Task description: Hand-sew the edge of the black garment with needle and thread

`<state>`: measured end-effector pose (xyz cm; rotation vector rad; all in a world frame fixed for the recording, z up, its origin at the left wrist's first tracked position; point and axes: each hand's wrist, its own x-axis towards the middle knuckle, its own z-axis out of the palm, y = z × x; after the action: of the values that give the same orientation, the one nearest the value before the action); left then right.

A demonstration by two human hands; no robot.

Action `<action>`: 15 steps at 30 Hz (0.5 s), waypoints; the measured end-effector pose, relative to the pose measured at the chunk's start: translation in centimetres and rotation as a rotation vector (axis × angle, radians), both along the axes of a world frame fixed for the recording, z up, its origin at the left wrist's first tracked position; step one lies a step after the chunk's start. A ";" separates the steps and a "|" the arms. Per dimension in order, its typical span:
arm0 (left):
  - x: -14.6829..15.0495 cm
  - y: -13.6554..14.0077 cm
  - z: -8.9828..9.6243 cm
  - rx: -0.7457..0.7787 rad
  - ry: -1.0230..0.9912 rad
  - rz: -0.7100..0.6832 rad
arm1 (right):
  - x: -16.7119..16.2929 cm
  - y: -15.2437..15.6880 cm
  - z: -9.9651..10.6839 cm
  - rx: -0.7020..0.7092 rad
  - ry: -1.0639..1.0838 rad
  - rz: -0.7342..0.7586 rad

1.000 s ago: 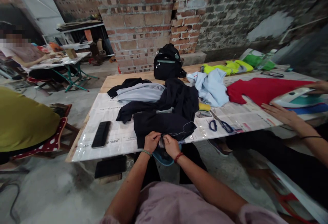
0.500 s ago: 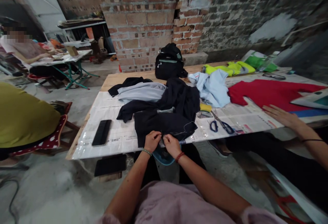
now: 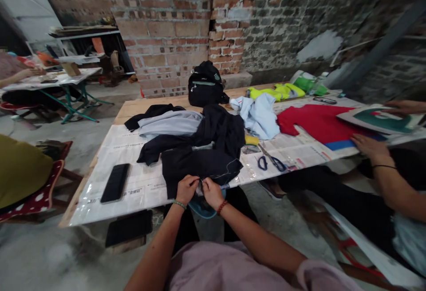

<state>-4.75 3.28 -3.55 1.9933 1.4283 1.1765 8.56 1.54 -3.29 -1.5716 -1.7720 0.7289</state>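
Note:
A dark garment [image 3: 196, 163] lies at the table's front edge, with a loose white thread [image 3: 233, 163] curving across its right part. My left hand [image 3: 187, 189] pinches the garment's near edge between thumb and fingers. Close beside it, my right hand [image 3: 213, 193] is also closed in a pinch at that edge, fingertips almost meeting the left ones. Anything as small as a needle between the fingers is too tiny to make out. Below my hands, a blue basin [image 3: 203, 212] shows partly, its contents mostly hidden.
Scissors [image 3: 272, 160] and a yellow spool [image 3: 251, 140] lie right of the garment, a phone [image 3: 115, 183] left. Behind are a grey cloth [image 3: 171, 122], a light blue garment [image 3: 258, 116] and a black backpack [image 3: 206, 84]. At right, a co-worker's hand [image 3: 371, 147] rests by a red garment [image 3: 309, 122] under an iron [image 3: 382, 118].
The whole view has shifted to the left, bringing more of the co-worker and the iron into sight. The iron now lies over the red garment. My hands keep their pinch at the same edge.

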 end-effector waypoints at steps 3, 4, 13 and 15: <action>0.0 0.0 -0.1 0.008 -0.005 -0.008 | -0.1 0.0 0.2 0.003 -0.011 -0.006; 0.0 0.0 -0.2 0.010 -0.001 -0.016 | -0.1 0.1 0.3 -0.001 -0.015 -0.009; 0.3 -0.2 0.0 0.016 0.097 -0.038 | -0.6 0.5 1.1 -0.082 -0.137 -0.024; 0.4 -0.3 0.0 -0.002 0.100 -0.020 | -0.1 -0.1 1.9 -0.089 -0.204 0.058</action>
<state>-4.35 3.03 -3.56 2.0864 1.4536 1.0807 8.46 1.46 -1.35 -1.7120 -1.9633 0.7042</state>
